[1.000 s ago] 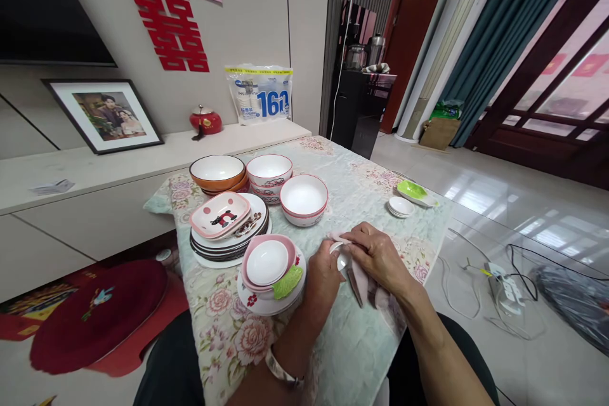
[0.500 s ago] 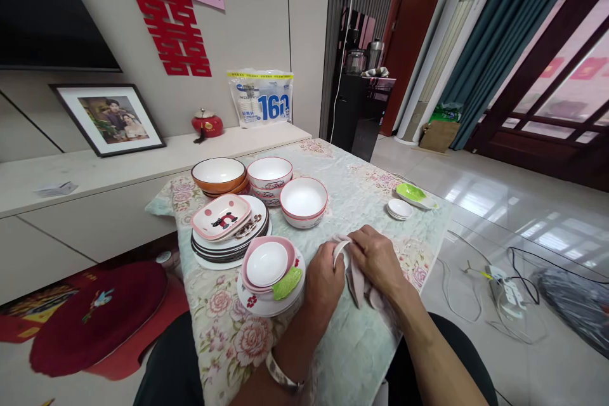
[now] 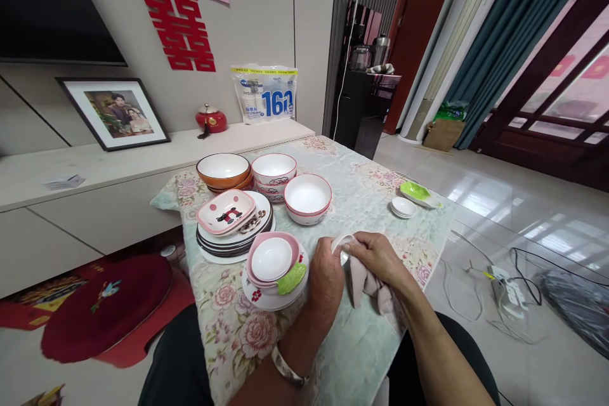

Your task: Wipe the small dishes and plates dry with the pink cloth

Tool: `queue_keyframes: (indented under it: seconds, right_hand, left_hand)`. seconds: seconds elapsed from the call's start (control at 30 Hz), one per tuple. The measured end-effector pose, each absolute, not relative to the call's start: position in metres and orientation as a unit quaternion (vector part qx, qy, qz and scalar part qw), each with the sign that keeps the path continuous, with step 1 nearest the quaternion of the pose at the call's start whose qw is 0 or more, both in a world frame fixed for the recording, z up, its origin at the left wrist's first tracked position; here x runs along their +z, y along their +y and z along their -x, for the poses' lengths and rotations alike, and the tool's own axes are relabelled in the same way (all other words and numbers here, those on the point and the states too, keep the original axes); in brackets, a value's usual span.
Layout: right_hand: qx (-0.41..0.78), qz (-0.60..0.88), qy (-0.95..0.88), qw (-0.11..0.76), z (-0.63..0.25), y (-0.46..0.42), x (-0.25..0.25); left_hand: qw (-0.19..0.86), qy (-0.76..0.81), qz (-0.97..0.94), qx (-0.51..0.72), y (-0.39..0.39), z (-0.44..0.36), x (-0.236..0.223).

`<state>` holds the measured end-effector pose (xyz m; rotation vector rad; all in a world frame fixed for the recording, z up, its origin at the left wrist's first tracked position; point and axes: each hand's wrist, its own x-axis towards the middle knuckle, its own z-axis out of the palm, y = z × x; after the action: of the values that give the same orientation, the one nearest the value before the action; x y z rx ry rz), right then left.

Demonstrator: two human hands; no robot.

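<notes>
Between my two hands is a small white dish (image 3: 343, 246), tilted up off the table. My left hand (image 3: 326, 276) grips its left edge. With my right hand (image 3: 378, 258) I pinch a pinkish-beige cloth (image 3: 365, 284), the thumb pressed at the dish's inside; the cloth's loose end hangs down to the tabletop. To the left of my left hand stands a plate stack (image 3: 251, 292) bearing a pink bowl, a small white bowl (image 3: 271, 259) and a green leaf-shaped piece (image 3: 292, 278). Beyond my hands sit red-rimmed white bowls (image 3: 308, 195).
Dark-edged plates (image 3: 233, 241) with a pink cat-patterned dish (image 3: 225, 211) stand at the left, orange bowls (image 3: 223, 169) behind them. Small white dishes (image 3: 403, 207) and a green-and-white dish (image 3: 416, 191) lie near the right edge. A power strip (image 3: 508, 292) with cables is on the floor.
The dish has turned so more of its inside faces me. My right thumb has moved onto it, and the cloth hangs further right. The whole view has shifted slightly.
</notes>
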<state>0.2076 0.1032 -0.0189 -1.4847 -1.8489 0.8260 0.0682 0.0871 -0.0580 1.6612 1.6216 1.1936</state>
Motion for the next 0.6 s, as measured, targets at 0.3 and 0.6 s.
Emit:
queue_keyframes:
  seconds: [0.3,0.6]
  right_hand:
    - [0.037,0.548,-0.792,0.265,-0.2060,0.0957,-0.0208]
    - [0.200,0.558,-0.738,0.321,-0.2055,0.1029,-0.0197]
  left_hand:
    - [0.208,0.573,-0.701,0.371,0.0863,-0.0691,-0.0606]
    - [0.245,0.595,-0.631,0.434,0.0898,-0.0706,-0.0639]
